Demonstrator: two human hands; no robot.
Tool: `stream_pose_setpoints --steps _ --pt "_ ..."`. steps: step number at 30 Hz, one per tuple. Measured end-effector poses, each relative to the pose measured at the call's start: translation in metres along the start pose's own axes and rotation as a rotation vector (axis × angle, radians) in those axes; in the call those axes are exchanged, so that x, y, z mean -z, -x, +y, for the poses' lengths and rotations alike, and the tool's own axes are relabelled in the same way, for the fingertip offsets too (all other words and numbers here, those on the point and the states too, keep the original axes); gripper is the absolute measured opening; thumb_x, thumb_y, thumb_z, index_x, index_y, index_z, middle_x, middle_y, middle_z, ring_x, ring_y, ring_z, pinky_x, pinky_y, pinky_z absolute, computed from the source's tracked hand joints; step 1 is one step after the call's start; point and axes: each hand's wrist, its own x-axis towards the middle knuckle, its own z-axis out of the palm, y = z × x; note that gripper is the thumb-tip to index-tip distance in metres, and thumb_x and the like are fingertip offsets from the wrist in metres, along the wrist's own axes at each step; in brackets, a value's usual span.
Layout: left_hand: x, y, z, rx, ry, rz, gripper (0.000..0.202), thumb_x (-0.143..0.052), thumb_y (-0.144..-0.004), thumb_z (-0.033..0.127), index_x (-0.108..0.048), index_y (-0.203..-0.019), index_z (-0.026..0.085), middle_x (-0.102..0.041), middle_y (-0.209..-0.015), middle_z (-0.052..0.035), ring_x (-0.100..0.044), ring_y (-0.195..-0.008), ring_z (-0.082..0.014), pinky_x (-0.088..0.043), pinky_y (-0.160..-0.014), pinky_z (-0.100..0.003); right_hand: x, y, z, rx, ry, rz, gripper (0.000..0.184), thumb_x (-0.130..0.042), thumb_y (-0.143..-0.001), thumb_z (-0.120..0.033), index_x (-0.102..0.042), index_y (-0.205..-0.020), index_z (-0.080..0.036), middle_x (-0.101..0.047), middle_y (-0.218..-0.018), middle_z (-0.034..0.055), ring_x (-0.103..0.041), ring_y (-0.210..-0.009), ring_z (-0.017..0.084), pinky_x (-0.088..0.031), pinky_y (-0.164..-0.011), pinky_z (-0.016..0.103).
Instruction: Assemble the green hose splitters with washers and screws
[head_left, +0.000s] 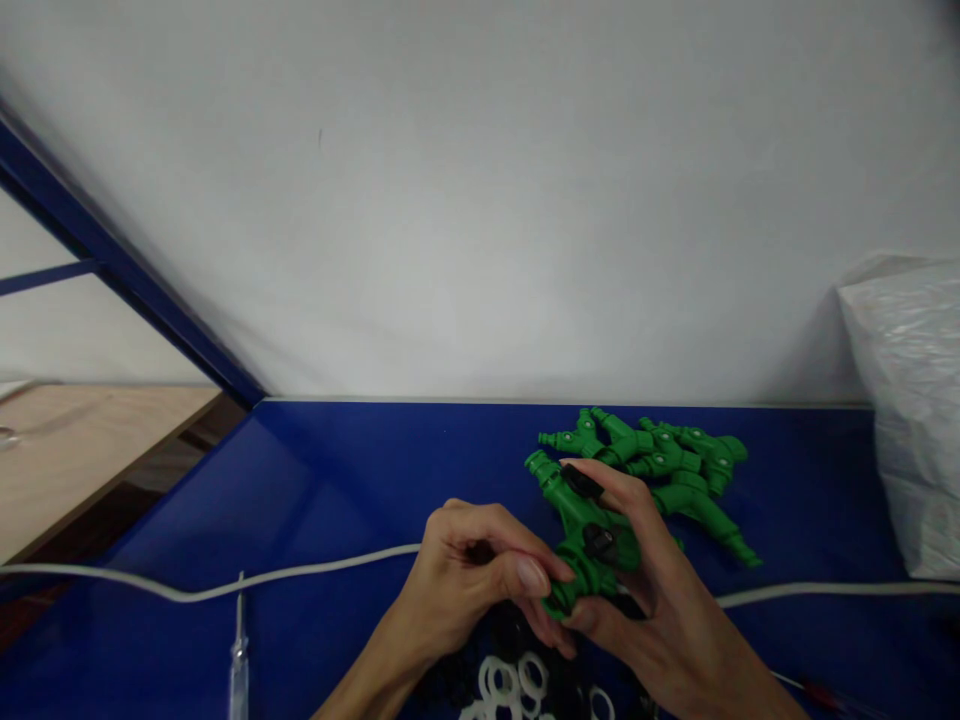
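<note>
A green plastic hose splitter [576, 520] with black valve knobs is held up over the near part of the blue table. My right hand [649, 590] wraps round its right side, thumb against the round collar at the lower end. At that same collar, my left hand [480, 565] is closed, thumb and forefinger pinching its edge. Whether a small part sits between those fingertips is hidden. Below both hands lie several white rings [501, 682], with dark parts beside them that are hard to make out.
Behind my hands, several green splitters [675, 455] lie in a pile. A white cable [330, 568] crosses the blue table [337, 470]. A clear-handled screwdriver [239, 660] lies at left, a red-handled tool [825, 698] at lower right. A whitish plastic bag [915, 420] stands right.
</note>
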Motion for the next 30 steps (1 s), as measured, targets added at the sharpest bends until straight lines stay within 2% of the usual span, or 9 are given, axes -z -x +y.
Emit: stream_pose_setpoints --steps 4,7,11,16,20,22,25,27,30 --pt "-0.001 0.0 -0.002 0.059 -0.058 0.037 0.03 -0.077 -0.081 0.042 -0.073 -0.072 0.014 -0.074 -0.06 -0.0055 -0.072 -0.05 -0.0198 -0.054 -0.041 -0.019 0.002 -0.001 0.005 0.025 0.024 -0.051 0.08 -0.07 -0.076 -0.069 -0.042 -0.145 -0.04 -0.055 -0.143 0.007 -0.05 -0.133 0.035 -0.049 -0.102 0.05" --pt "0.002 -0.001 -0.007 0.056 0.019 -0.006 0.028 -0.075 -0.084 0.041 -0.075 -0.077 0.013 -0.074 -0.061 -0.0049 -0.073 -0.052 -0.0205 -0.053 -0.04 -0.018 0.005 -0.004 0.011 0.071 0.078 -0.064 0.078 -0.074 -0.078 -0.059 -0.039 -0.146 -0.041 -0.052 -0.146 0.0058 -0.052 -0.132 0.034 -0.055 -0.096 0.046" --pt "0.018 -0.005 -0.003 0.08 0.033 0.019 0.031 -0.065 -0.092 0.042 -0.075 -0.09 0.013 -0.073 -0.061 -0.004 -0.072 -0.051 -0.0174 -0.051 -0.04 -0.016 0.005 -0.011 0.016 0.144 0.022 0.06 0.074 -0.079 -0.079 -0.045 -0.041 -0.143 -0.039 -0.054 -0.137 0.007 -0.058 -0.122 0.03 -0.058 -0.09 0.04" --pt "0.04 -0.016 0.017 -0.012 -0.191 0.243 0.045 -0.059 -0.091 0.054 -0.073 -0.084 0.012 -0.067 -0.056 -0.0015 -0.062 -0.04 -0.0116 -0.046 -0.038 -0.018 0.002 -0.018 0.009 0.114 -0.129 0.132 0.071 -0.087 -0.071 -0.037 -0.048 -0.13 -0.037 -0.052 -0.132 0.0054 -0.06 -0.115 0.027 -0.061 -0.081 0.036" --pt "0.034 -0.015 0.027 0.022 -0.468 0.298 0.044 -0.055 -0.095 0.051 -0.072 -0.08 0.014 -0.066 -0.06 -0.0006 -0.061 -0.048 -0.0102 -0.048 -0.047 -0.02 0.0 -0.021 0.003 0.078 -0.285 0.083 0.069 -0.091 -0.065 -0.03 -0.05 -0.121 -0.037 -0.059 -0.115 -0.0004 -0.066 -0.094 0.019 -0.061 -0.075 0.03" --pt "0.025 -0.002 0.03 0.048 -0.644 0.315 0.037 -0.056 -0.096 0.045 -0.072 -0.081 0.015 -0.066 -0.066 -0.0003 -0.062 -0.058 -0.0104 -0.049 -0.056 -0.02 0.0 -0.022 0.001 0.035 -0.378 0.039 0.068 -0.09 -0.066 -0.027 -0.048 -0.119 -0.037 -0.063 -0.102 -0.0031 -0.067 -0.083 0.015 -0.061 -0.073 0.027" --pt "0.013 0.037 0.032 0.077 -0.975 0.313 0.02 -0.065 -0.092 0.035 -0.07 -0.083 0.018 -0.069 -0.078 -0.0004 -0.064 -0.074 -0.0116 -0.049 -0.069 -0.021 0.0 -0.021 0.0 -0.021 -0.441 0.031 0.07 -0.091 -0.065 -0.025 -0.047 -0.118 -0.037 -0.063 -0.095 -0.0051 -0.067 -0.079 0.013 -0.06 -0.073 0.024" --pt "0.009 0.072 0.03 0.099 -1.124 0.228 0.012 -0.064 -0.093 0.028 -0.069 -0.084 0.02 -0.068 -0.081 0.0003 -0.063 -0.076 -0.0116 -0.049 -0.072 -0.021 -0.001 -0.021 0.0 -0.042 -0.456 0.03 0.07 -0.091 -0.065 -0.026 -0.047 -0.118 -0.037 -0.062 -0.094 -0.0056 -0.066 -0.078 0.012 -0.059 -0.073 0.023" --pt "0.01 0.118 0.024 0.132 -1.226 0.127 0.007 -0.062 -0.093 0.021 -0.069 -0.093 0.023 -0.069 -0.087 0.0007 -0.066 -0.082 -0.0116 -0.051 -0.075 -0.019 -0.002 -0.02 0.0 -0.048 -0.46 0.01 0.07 -0.091 -0.065 -0.026 -0.047 -0.119 -0.038 -0.061 -0.094 -0.0059 -0.065 -0.077 0.012 -0.059 -0.073 0.023"
